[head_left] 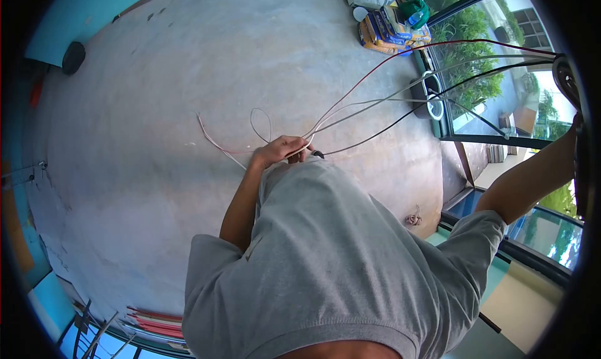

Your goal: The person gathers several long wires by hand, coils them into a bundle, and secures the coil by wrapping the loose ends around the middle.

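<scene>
My left hand is in front of my belly, its fingers closed around several thin wires. Among them are a red wire, a grey wire and a black wire, which spread from about this hand toward the upper right. Loose tails of pinkish and white wire and a thin loop hang out on its other side. My right arm is raised to the right edge, where my right hand is mostly lost in the dark rim. Just above it is a dark round thing, where the wires meet.
Stacked bags lie near the glass panels at the upper right, with a dark bucket below them. A small tangled bundle rests on the floor. Red bars are at the lower left.
</scene>
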The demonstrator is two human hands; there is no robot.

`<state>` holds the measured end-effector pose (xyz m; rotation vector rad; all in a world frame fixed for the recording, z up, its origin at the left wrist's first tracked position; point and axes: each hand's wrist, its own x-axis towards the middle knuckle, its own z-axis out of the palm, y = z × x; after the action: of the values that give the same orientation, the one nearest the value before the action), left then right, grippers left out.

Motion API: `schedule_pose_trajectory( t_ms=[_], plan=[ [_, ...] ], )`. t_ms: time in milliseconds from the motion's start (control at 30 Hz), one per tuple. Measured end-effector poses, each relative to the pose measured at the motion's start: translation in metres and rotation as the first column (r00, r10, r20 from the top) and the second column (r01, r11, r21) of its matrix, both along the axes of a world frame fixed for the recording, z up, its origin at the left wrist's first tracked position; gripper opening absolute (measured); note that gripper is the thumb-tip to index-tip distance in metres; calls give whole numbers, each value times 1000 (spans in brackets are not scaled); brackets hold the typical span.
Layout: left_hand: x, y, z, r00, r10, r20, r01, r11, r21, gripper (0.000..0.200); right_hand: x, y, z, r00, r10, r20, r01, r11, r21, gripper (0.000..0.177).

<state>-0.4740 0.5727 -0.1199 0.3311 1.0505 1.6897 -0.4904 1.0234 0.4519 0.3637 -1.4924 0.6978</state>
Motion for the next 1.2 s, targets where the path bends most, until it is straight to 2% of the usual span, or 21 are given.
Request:
schedule_pose_trajectory(
  t_ms=[67,167,200,233,267,300,333,433,467,533,633,667,700,733,767,800,833,867,933,1100,1200],
  plan=[
    [-2,-19,-5,991,94,91,-104,988,117,32,1,2,-3,995,-89,-36,90,996,14,36],
    [-11,-55,-8,929,126,-349,-205,958,-201,27,-2,7,-6,974,-209,-82,212,977,21,33],
    [-16,-74,-14,830,128,-543,-351,876,-330,24,-4,9,-7,965,-243,-93,246,969,21,33],
    [-24,-99,-29,699,81,-710,-508,755,-414,21,-6,11,-8,957,-269,-105,272,962,18,32],
    [-30,-133,-65,587,201,-784,-730,549,-406,21,-8,14,-9,948,-296,-113,300,954,16,31],
    [-39,-173,-79,448,231,-864,-870,337,-361,20,-11,17,-10,940,-320,-121,323,946,11,31],
    [-44,-209,-74,321,102,-942,-937,176,-300,20,-12,20,-11,931,-343,-128,346,938,5,30],
    [-55,-311,-71,312,17,-950,-949,-41,-312,24,-21,28,-10,897,-411,-162,414,910,-14,28],
    [-56,-333,-62,335,-28,-942,-938,-100,-331,26,-25,31,-10,886,-429,-174,432,901,-18,28],
    [-59,-359,-41,356,-99,-929,-901,-301,-312,35,-33,43,-7,852,-475,-219,486,874,-6,26],
    [-64,-384,-44,256,91,-962,-705,-664,-250,42,-55,65,-7,745,-544,-386,613,787,75,25],
    [-69,-390,-55,128,361,-924,-633,-687,-356,47,-58,67,-9,722,-513,-464,625,772,118,24],
    [-72,-402,-90,-35,585,-810,-570,-678,-465,51,-60,56,-13,794,-489,-360,547,834,73,25],
    [-70,-417,-104,-219,742,-634,-523,-638,-566,56,-56,35,-18,859,-444,-253,463,886,15,25],
    [-67,-394,-88,-395,807,-438,-493,-589,-640,63,-50,11,-22,915,-377,-148,373,926,-52,25],
    [-59,-386,-100,-462,843,-274,-595,-524,-610,69,-45,-6,-24,956,-292,-44,284,951,-121,26],
    [-52,-378,-114,-504,859,-91,-681,-460,-571,79,-40,-15,-17,925,-380,21,372,890,-262,28],
    [-45,-370,-124,-515,852,92,-749,-395,-532,93,-35,-16,-17,925,-380,17,371,891,-260,28],
    [-36,-346,-142,-522,795,308,-794,-321,-516,92,-29,-15,-18,937,-350,-8,338,911,-236,28],
    [-11,-293,-170,-571,670,475,-753,-197,-627,89,-24,-27,-19,967,-256,-3,252,952,-175,29],
    [6,-249,-186,-494,726,478,-762,-98,-640,88,-28,-43,-19,980,-196,17,196,971,-139,30]
  ],
)
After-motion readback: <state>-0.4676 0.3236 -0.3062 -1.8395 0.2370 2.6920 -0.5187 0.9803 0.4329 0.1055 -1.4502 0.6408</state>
